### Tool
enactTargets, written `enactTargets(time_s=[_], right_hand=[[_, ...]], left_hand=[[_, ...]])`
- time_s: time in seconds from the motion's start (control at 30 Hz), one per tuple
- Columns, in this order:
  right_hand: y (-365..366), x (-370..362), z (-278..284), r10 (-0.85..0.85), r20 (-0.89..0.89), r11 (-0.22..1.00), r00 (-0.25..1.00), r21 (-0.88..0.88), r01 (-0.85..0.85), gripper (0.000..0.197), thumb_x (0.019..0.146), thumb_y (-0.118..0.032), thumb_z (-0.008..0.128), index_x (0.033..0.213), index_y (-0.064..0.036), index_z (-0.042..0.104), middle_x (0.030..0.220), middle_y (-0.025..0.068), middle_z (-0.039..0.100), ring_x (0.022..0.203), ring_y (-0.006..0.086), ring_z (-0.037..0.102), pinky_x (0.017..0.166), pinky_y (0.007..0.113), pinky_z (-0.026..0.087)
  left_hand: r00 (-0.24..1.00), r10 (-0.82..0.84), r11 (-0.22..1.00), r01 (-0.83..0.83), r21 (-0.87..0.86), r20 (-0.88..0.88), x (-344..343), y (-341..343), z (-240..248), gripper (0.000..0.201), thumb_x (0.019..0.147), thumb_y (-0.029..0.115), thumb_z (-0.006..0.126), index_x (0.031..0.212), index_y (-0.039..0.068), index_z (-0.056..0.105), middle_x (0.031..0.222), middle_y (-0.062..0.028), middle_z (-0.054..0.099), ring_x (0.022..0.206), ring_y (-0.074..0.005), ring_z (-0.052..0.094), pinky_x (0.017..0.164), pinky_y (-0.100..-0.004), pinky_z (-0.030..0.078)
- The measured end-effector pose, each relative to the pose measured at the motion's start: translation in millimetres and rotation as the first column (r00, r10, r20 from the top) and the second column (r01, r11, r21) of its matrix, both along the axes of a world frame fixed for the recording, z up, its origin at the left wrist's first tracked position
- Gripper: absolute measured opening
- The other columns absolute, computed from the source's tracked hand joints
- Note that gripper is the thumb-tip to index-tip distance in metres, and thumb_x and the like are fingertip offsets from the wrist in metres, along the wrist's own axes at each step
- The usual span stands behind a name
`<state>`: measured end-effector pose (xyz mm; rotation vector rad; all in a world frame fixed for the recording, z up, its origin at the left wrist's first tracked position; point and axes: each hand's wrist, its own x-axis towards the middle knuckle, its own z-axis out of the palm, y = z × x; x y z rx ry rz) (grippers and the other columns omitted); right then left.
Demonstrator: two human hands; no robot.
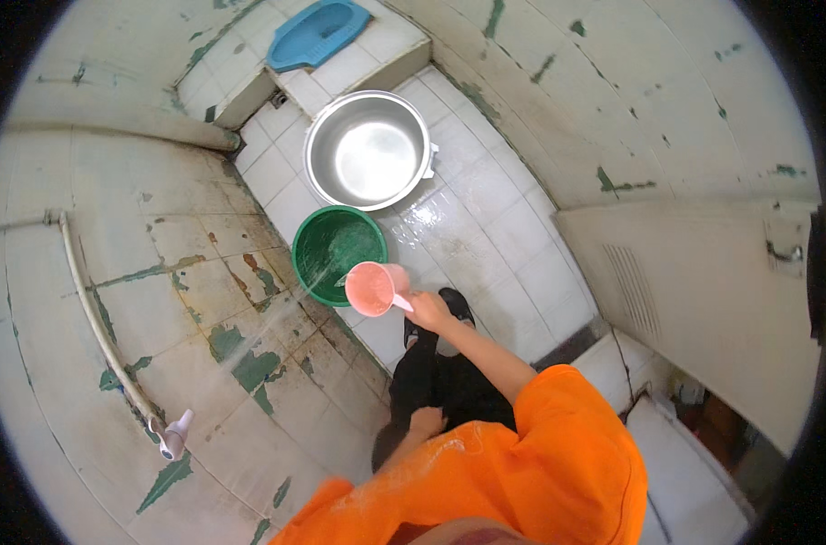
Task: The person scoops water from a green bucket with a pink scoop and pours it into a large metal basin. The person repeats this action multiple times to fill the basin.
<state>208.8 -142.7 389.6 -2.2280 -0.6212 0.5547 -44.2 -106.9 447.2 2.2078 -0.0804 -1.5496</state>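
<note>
My right hand is closed round the handle of a pink dipper, holding it over the near right edge of a green basin. The dipper's mouth faces up, with a little water seemingly inside. A thin stream of water arcs from the white tap on the left wall into the basin, which has water in it. Down by my black trousers, my left hand rests against my leg; its fingers are too indistinct to read.
Behind the green basin stands a large silver pot with side handles. A blue squat toilet is set in a raised tiled step. A pipe runs along the left wall. The pale door is at right; the white floor tiles look wet.
</note>
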Motion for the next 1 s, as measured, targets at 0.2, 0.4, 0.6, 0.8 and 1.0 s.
enactTargets(time_s=[0.2,0.4,0.6,0.8,1.0], right_hand=[[-69.5,-34.6,-24.5,-0.266,-0.066,0.942,0.962,-0.228,0.244,0.034,0.071,-0.015,0.058,0.104,-0.0088,0.058,0.082,0.0169,0.062,0.073,0.0330,0.061,0.064,0.044,0.048],[-158.9,-85.8,-75.1,-0.410,-0.088,0.792,0.908,-0.528,0.307,0.042,0.072,-0.016,0.056,0.114,-0.0135,0.051,0.097,0.0116,0.060,0.084,0.0266,0.061,0.070,0.041,0.049],[-247.4,-167.9,-88.2,-0.482,-0.185,0.670,0.857,-0.707,0.224,0.049,0.073,-0.017,0.058,0.120,-0.0178,0.048,0.099,0.0090,0.058,0.087,0.0267,0.060,0.072,0.039,0.049],[-292.7,-256.9,-67.5,-0.735,-0.195,0.543,0.650,-0.742,0.392,0.049,0.074,-0.025,0.060,0.122,-0.0207,0.047,0.104,0.0088,0.058,0.091,0.0281,0.058,0.076,0.038,0.048],[-307.1,-345.0,-86.8,-0.908,-0.177,0.363,0.380,-0.785,0.502,0.048,0.073,-0.023,0.062,0.119,-0.0183,0.049,0.108,0.0126,0.057,0.099,0.0280,0.055,0.082,0.039,0.046]], left_hand=[[0.998,0.060,0.998,-0.059,0.039,-0.030,15.8,56.4,14.2,0.042,0.081,0.031,0.053,0.114,0.005,0.055,0.097,-0.0194,0.061,0.089,-0.0336,0.059,0.078,-0.0424,0.047],[0.987,-0.158,0.987,0.158,-0.011,-0.037,31.0,57.8,10.7,0.041,0.080,0.030,0.053,0.113,0.007,0.055,0.095,-0.0190,0.062,0.088,-0.0336,0.059,0.078,-0.0425,0.047],[0.963,-0.267,0.963,0.267,-0.028,0.020,24.9,72.3,0.5,0.040,0.080,0.031,0.054,0.112,0.008,0.056,0.091,-0.0196,0.062,0.085,-0.0342,0.059,0.076,-0.0433,0.048],[0.922,-0.376,0.925,0.379,0.017,-0.095,44.6,55.4,11.1,0.038,0.079,0.030,0.055,0.109,0.006,0.057,0.089,-0.0202,0.062,0.085,-0.0350,0.059,0.075,-0.0440,0.047],[0.832,-0.539,0.839,0.544,0.009,-0.129,60.2,35.2,14.8,0.035,0.079,0.029,0.055,0.104,0.006,0.059,0.089,-0.0207,0.062,0.085,-0.0355,0.059,0.075,-0.0444,0.047]])
